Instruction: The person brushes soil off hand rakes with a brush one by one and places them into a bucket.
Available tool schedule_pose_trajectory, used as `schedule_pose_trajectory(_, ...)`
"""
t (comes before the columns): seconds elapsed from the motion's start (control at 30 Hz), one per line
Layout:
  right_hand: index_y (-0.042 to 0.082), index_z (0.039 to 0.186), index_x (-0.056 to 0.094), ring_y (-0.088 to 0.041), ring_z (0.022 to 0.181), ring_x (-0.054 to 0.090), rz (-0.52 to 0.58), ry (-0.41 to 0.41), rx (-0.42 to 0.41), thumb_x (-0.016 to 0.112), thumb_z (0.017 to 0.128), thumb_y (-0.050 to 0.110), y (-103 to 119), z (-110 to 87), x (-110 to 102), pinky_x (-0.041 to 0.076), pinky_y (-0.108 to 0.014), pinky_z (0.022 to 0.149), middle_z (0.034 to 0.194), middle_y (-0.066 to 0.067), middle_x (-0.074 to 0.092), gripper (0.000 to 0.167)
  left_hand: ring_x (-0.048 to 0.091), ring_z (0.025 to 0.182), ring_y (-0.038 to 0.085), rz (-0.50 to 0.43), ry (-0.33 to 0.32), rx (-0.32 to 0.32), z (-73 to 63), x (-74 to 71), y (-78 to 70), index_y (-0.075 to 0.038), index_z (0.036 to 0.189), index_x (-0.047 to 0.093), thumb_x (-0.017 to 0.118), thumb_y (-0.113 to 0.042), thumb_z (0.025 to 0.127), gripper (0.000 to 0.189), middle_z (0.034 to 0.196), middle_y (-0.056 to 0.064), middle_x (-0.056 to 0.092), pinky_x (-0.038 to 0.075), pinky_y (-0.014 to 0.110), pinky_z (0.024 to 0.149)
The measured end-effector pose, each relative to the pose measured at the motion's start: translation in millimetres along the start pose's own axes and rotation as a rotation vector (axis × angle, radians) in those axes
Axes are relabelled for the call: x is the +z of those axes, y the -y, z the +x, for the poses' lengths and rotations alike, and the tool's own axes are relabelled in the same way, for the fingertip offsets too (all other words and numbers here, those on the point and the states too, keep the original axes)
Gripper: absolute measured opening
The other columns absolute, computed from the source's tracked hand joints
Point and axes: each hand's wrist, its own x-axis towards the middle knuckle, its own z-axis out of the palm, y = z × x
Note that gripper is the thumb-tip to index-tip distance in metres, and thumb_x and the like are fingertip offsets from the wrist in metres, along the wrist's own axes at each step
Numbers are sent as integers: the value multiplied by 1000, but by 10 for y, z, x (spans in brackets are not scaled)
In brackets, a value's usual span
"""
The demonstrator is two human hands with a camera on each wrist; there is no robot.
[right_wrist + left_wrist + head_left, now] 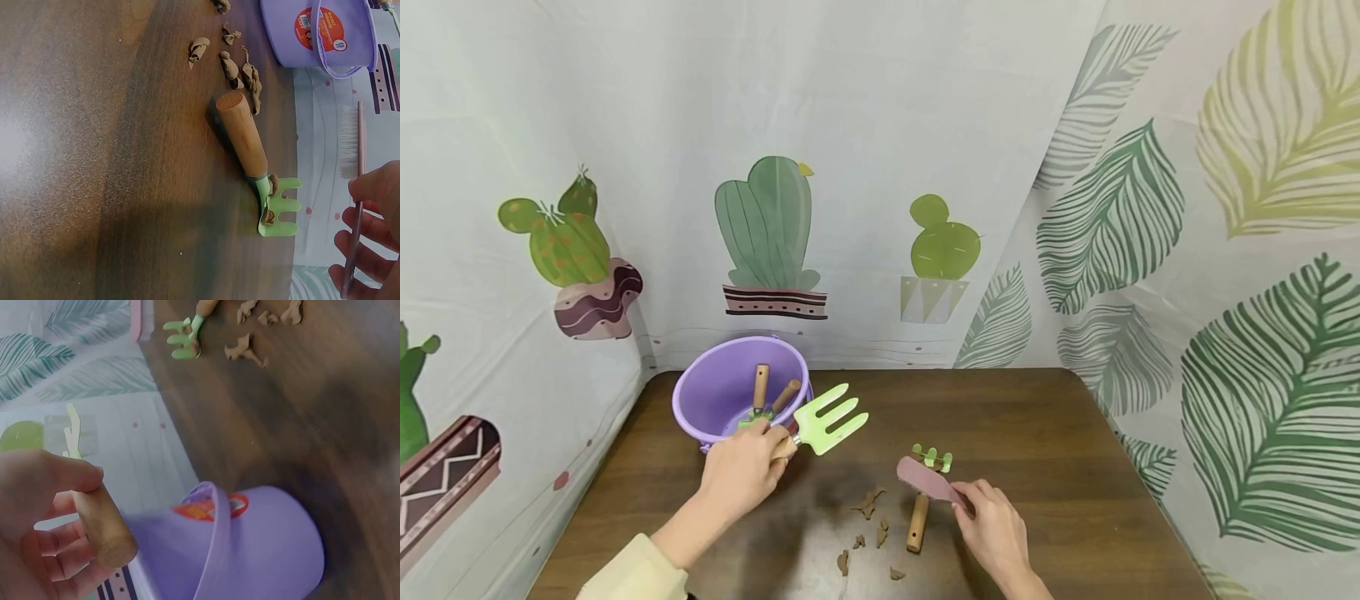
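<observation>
My left hand (745,467) grips the wooden handle of a light green garden hand fork (831,419), its tines pointing right, in front of a purple bucket (700,383). In the left wrist view the handle (103,522) lies across my fingers. My right hand (995,529) holds a pink brush (925,479) with white bristles (349,140) by its handle. Below the brush, a small green rake (281,219) with a wooden handle (917,523) lies on the table, brown clumps caught at its head. The brush partly hides the rake in the head view.
Two wooden-handled tools (762,387) stand inside the bucket. Several brown crumbled bits (868,502) lie on the dark wooden table (1022,433) left of the rake. A curtain (865,108) printed with cacti and leaves hangs behind the table and along its sides.
</observation>
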Motion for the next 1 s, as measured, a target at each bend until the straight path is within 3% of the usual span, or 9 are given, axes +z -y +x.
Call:
schedule_pose_trajectory(0.4, 23, 89, 70, -8, 70, 57, 1, 17, 4, 80, 64, 14, 2, 10, -24, 46, -30, 53, 80, 12, 61, 28, 55, 59, 25, 2, 20, -78, 160, -139, 264, -17, 86, 66, 76, -18, 63, 25, 69, -1, 50, 38, 36, 38)
schedule_pose_trajectory(1.0, 20, 89, 68, -10, 70, 56, 0, 25, 7, 79, 63, 13, -6, -24, 0, 46, -31, 55, 79, 10, 60, 29, 56, 62, 29, 32, 88, -182, 267, -106, 624, -11, 89, 65, 73, -20, 69, 23, 73, 4, 53, 42, 44, 43)
